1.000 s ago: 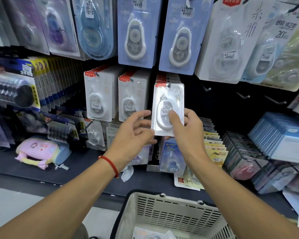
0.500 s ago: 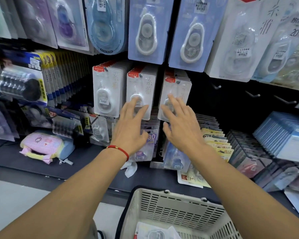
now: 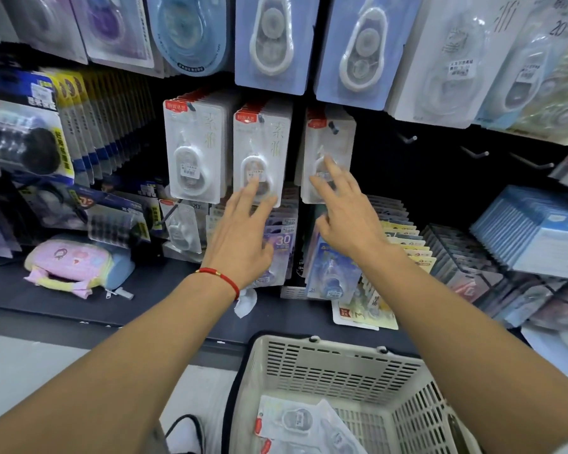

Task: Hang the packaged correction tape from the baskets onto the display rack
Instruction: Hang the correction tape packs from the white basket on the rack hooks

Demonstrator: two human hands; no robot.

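Observation:
Three stacks of white packaged correction tape with red tabs hang side by side on the dark display rack (image 3: 440, 178). The rightmost pack (image 3: 333, 139) hangs on its hook, and my right hand (image 3: 348, 214) has straight fingers touching its lower front. My left hand (image 3: 243, 237), with a red string at the wrist, reaches with spread fingers to the bottom of the middle pack (image 3: 263, 149). The left stack (image 3: 194, 145) hangs untouched. Below, a beige basket (image 3: 335, 362) holds more packs (image 3: 295, 421).
Bare hooks (image 3: 407, 138) stick out of the rack to the right of the stacks. Larger tape packs (image 3: 273, 37) hang in the row above. A pink pouch (image 3: 73, 260) lies on the shelf at the left, with boxed items (image 3: 538, 234) at the right.
A second ago both hands held one pack in front of the rack. It now hangs on the right hook, and both hands have let go and rest open against the packs.

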